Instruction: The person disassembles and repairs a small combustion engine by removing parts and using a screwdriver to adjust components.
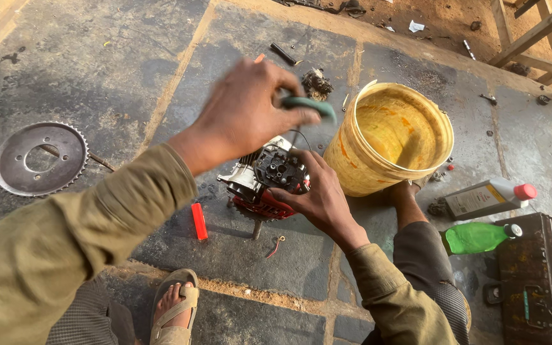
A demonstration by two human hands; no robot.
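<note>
The left hand (247, 112) is gripping a green-handled screwdriver (308, 108) above a small red-and-black metal engine (266, 182) on the stone floor (97, 70); the right hand (317, 195) is clasping the engine beside a stained yellow plastic bucket (391, 137).

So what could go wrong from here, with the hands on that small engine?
The left hand grips a green-handled tool whose thin shaft points down right beside the right hand steadying the red and black small engine; a slip might jab those fingers. The tilted yellow plastic bucket close by could be knocked.
</note>
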